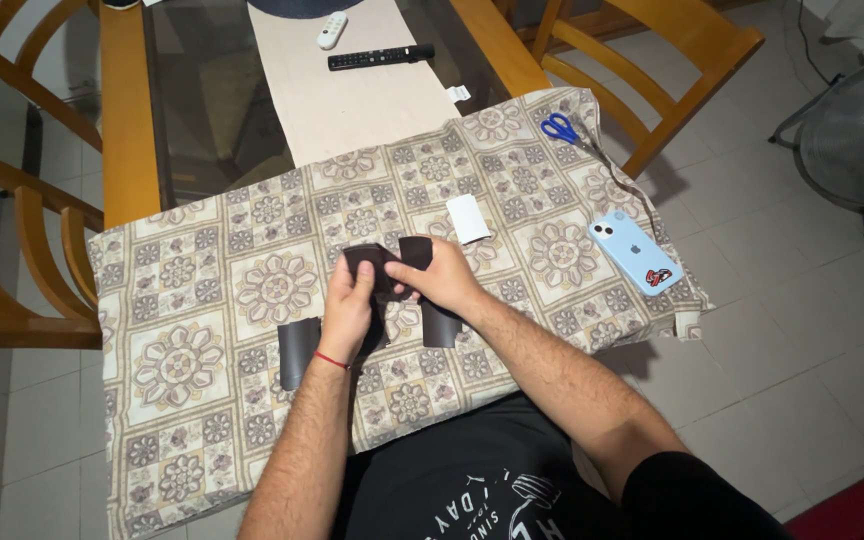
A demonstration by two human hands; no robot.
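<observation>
Both hands (392, 290) pinch black paper (384, 262) between them.

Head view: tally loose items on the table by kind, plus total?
Remote controls: 2 (white, black)
Scissors, blue-handled: 1
Phone, light blue: 1
White card: 1
Small white tag: 1
Black sheet pieces: 2 (held one, flat one)
Total: 8

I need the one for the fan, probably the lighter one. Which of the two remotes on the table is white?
The short white remote, rounded, lying farther from the person on the beige runner; the black remote beside it is long and slim.
</observation>
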